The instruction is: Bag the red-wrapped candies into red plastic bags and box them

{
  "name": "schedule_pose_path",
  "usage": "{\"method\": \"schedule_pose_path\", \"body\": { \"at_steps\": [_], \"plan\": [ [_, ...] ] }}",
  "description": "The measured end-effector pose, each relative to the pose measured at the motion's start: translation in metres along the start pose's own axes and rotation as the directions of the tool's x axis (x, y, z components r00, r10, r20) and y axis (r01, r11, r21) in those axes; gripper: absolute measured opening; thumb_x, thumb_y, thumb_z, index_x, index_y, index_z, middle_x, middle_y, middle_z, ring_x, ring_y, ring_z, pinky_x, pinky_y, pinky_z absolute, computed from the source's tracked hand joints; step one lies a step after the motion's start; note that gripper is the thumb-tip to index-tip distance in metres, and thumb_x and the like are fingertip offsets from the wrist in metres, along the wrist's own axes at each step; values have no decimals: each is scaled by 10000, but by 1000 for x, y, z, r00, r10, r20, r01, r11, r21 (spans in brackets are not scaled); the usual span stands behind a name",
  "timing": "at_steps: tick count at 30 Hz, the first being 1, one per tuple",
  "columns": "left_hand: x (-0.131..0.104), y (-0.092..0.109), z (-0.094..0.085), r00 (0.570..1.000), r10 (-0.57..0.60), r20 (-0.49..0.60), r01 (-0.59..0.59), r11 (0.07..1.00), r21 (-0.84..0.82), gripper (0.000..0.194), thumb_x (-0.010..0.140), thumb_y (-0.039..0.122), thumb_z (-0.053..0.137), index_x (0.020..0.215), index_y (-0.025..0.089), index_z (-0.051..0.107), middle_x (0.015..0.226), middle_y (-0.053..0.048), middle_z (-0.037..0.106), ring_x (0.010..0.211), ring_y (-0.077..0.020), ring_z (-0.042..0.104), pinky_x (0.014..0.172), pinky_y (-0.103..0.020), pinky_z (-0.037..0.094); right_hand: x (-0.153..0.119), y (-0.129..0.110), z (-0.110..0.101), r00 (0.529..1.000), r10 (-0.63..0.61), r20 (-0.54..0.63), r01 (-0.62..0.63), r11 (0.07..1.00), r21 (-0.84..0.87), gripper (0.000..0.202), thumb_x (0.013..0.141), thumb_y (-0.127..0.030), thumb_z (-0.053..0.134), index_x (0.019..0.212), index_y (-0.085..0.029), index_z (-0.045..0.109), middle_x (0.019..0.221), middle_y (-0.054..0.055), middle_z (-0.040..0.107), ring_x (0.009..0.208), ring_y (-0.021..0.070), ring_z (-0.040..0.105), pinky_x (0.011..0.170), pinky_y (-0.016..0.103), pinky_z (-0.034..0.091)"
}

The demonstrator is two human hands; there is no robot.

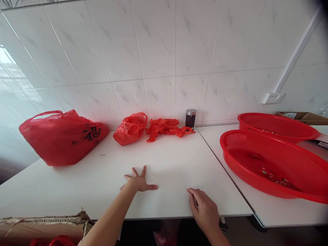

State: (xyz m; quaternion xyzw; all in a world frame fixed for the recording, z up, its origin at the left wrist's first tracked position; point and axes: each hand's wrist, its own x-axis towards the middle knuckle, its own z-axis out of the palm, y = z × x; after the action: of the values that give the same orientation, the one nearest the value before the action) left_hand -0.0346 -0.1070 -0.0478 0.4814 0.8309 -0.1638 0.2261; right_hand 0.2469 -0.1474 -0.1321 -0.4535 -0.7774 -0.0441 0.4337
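My left hand (139, 182) lies palm down on the white table (164, 157), its fingers and thumb spread wide with nothing in them. To its right, close to the table's front edge, is my right hand (203, 206). Its fingers are curled in towards the thumb, and no object shows between them. Bare white tabletop lies between the two hands. Against the wall ahead of them are a crumpled red plastic bag (130, 129) and a loose heap of thin red plastic bags (164, 127).
A large red carrier bag (64, 138) with black lettering stands at the left. A dark cup with a silver lid (190, 119) is by the wall. Two red plastic baskets (230, 150) sit on the right-hand table. A torn cardboard box (46, 225) is at the lower left.
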Motion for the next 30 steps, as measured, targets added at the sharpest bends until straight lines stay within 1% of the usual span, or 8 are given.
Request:
{"method": "schedule_pose_path", "body": {
  "at_steps": [12,18,21,23,25,27,28,30],
  "plan": [
    [0,1,1,1000,15,-7,-15,1000,-16,1407,404,936,525,1504,322,-101,1576,-202,-182,1337,-661,-3,840,-818,297,-1,2,1,1000,-1,-31,2,1000,9,225,949,-193,416,982,-213,638,717,-11,644,602,110,609,561,228,417],
    [1,3,-4,999,38,30,-40,998,58,1438,388,954,497,1515,281,-89,1569,-243,-162,1320,-680,66,833,-826,284,-2,0,-1,999,33,25,-33,999,-4,224,947,-202,422,997,-208,641,758,3,669,622,119,624,559,227,434],
    [-10,11,-13,996,23,81,-30,996,88,1418,435,939,495,1506,260,-138,1567,-244,-178,1328,-670,68,857,-796,305,-1,0,-1,998,47,35,-47,999,-2,229,952,-218,424,1003,-210,646,768,11,678,622,125,628,570,230,448],
    [-27,8,-22,991,99,88,-107,990,92,1346,537,890,499,1527,195,-91,1572,-277,-101,1342,-642,128,899,-750,326,-1,1,-4,997,60,52,-61,998,11,239,957,-249,424,1007,-213,655,786,19,689,621,129,632,576,233,462],
    [-53,-11,-33,967,241,84,-248,965,87,1169,660,778,527,1550,183,56,1595,-239,49,1390,-548,185,1005,-675,297,-2,1,-10,992,85,88,-89,995,43,257,960,-306,427,1005,-218,664,828,28,703,624,132,637,583,237,484],
    [-89,-48,-38,939,340,62,-343,938,50,921,729,685,548,1520,386,185,1630,-9,97,1473,-373,95,1136,-567,166,-2,0,-17,981,132,139,-144,986,81,286,954,-381,434,991,-229,674,850,31,712,617,138,638,555,240,500],
    [-110,-72,-36,930,359,-76,-355,933,62,855,767,676,503,1516,401,195,1628,18,113,1480,-337,95,1149,-544,149,-2,-2,-19,972,164,169,-182,978,99,301,949,-415,437,983,-238,678,854,30,715,613,141,639,526,238,501],
    [-161,-120,-19,941,187,-281,-194,981,5,904,741,720,496,1523,383,192,1621,34,150,1478,-303,141,1161,-463,191,0,-9,-19,948,202,245,-246,956,162,314,941,-455,442,973,-252,680,859,27,721,631,148,655,488,229,504]
  ]
}}
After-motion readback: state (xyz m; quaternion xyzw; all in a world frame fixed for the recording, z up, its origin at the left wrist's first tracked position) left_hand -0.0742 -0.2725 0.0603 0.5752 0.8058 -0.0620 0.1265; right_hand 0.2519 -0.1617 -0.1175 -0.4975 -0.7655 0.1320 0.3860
